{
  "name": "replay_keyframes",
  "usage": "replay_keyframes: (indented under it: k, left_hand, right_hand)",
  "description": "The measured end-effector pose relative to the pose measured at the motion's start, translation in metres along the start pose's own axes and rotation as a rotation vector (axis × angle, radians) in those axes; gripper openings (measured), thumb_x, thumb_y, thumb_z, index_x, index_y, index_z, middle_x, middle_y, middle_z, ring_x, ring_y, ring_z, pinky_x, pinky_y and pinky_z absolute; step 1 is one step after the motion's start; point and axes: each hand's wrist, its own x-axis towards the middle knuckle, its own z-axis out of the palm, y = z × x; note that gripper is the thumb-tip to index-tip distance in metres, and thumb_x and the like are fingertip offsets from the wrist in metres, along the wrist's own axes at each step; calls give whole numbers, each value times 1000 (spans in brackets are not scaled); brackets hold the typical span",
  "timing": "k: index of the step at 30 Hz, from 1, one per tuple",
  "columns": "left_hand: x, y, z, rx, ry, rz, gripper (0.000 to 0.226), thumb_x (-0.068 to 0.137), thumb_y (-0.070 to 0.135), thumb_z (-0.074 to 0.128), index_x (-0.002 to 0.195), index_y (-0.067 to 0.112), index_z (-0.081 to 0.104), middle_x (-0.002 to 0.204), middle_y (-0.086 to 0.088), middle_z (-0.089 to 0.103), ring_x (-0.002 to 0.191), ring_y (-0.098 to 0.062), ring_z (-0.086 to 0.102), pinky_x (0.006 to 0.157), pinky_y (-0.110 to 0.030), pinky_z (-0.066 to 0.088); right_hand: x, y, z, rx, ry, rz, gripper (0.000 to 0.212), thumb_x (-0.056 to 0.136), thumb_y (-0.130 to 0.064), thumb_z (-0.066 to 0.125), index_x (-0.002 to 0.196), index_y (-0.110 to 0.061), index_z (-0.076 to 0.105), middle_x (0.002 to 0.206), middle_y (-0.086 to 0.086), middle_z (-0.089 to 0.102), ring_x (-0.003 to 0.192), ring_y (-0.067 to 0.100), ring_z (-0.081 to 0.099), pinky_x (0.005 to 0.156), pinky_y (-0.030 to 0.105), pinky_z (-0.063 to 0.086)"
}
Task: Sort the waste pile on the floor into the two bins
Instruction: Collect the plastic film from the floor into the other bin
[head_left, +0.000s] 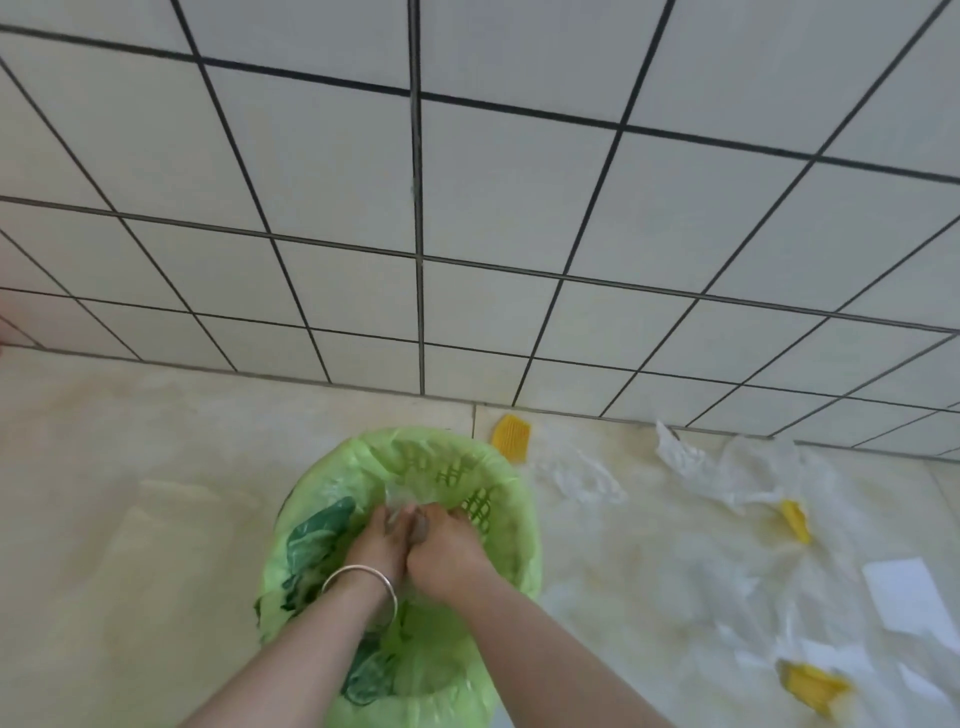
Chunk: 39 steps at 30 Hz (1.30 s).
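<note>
While one green-lined bin (511, 506) shows, both hands press together inside it, left hand (376, 543) and right hand (441, 551) pinching clear plastic (402, 499); green leaves (317, 530) lie within. Three yellow corn pieces (510, 436) and several white papers (737, 470) lie on the floor (130, 493).

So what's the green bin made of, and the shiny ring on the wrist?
The green bin looks like hard plastic, judging by its moulded lattice wall. A thin, crinkly, see-through green plastic bag lines it. The bangle on the left wrist looks like polished silvery metal, since it glints, though shiny plastic is possible.
</note>
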Motion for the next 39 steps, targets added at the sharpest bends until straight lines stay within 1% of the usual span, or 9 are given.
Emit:
replay_keyframes:
  k: [2, 4, 8, 13, 17, 23, 26, 32, 39]
  left_hand:
    - [3, -2, 2, 104, -10, -46, 44, 99, 29, 39, 140, 12, 36, 146, -14, 41, 129, -31, 45, 103, -31, 36]
    - [7, -4, 5, 73, -5, -80, 56, 97, 36, 42, 145, 10, 27, 144, -18, 42, 130, -34, 44, 103, -33, 36]
    - [6, 1, 6, 164, -16, -112, 67, 94, 42, 45, 149, 18, 16, 149, -19, 34, 133, -35, 40, 108, -36, 35]
    - [-8, 18, 0, 363, 45, -72, 61, 95, 38, 44, 148, 17, 22, 146, -16, 41, 130, -31, 45, 104, -32, 39]
    - [-37, 44, -2, 519, 87, -19, 47, 97, 27, 43, 141, 14, 38, 138, -13, 52, 125, -29, 52, 99, -30, 42]
    - [-99, 98, 24, 682, 119, 225, 34, 93, 19, 42, 122, 23, 59, 122, -8, 64, 109, -29, 60, 77, -25, 42]
    - [-125, 120, 59, 711, 80, 342, 30, 92, 17, 42, 114, 17, 63, 119, -9, 66, 107, -29, 60, 72, -24, 37]
    - [-180, 166, 178, 777, -53, 540, 31, 92, 20, 41, 116, 16, 60, 125, -11, 61, 116, -30, 55, 84, -28, 40]
    - [-233, 184, 312, 557, -201, 623, 32, 88, 14, 44, 115, 20, 60, 109, -8, 65, 98, -29, 61, 82, -30, 48]
  right_hand:
    - [13, 7, 9, -38, -41, 35, 40, 92, -15, 35, 131, -7, 45, 134, 18, 44, 120, 31, 45, 98, 31, 38]
    - [17, 9, 8, -91, -86, 42, 40, 92, -15, 33, 128, -4, 47, 131, 20, 47, 122, 34, 45, 102, 33, 36]
    - [7, 9, -7, -185, -114, 27, 39, 97, -13, 33, 135, -2, 36, 136, 20, 39, 127, 34, 42, 106, 35, 35]
    - [-6, 10, -17, -235, -18, -90, 39, 99, -11, 30, 136, -1, 37, 137, 20, 37, 125, 32, 42, 105, 40, 39]
    - [-25, 13, -30, -158, 100, -143, 43, 96, -12, 38, 139, -6, 37, 141, 16, 35, 126, 31, 44, 104, 37, 39]
    - [-84, 42, -73, 25, 266, -197, 40, 90, -7, 42, 128, -13, 52, 127, 10, 47, 118, 29, 51, 94, 34, 42]
    - [-119, 75, -96, 65, 343, -184, 39, 90, -7, 39, 125, -11, 54, 123, 12, 49, 114, 30, 52, 90, 34, 43]
    - [-191, 181, -147, 97, 502, -38, 38, 90, -6, 38, 125, -10, 53, 125, 12, 50, 116, 29, 51, 87, 31, 42]
    - [-242, 315, -207, 98, 486, 195, 39, 92, -15, 42, 129, -16, 53, 129, 10, 57, 117, 27, 54, 91, 31, 46]
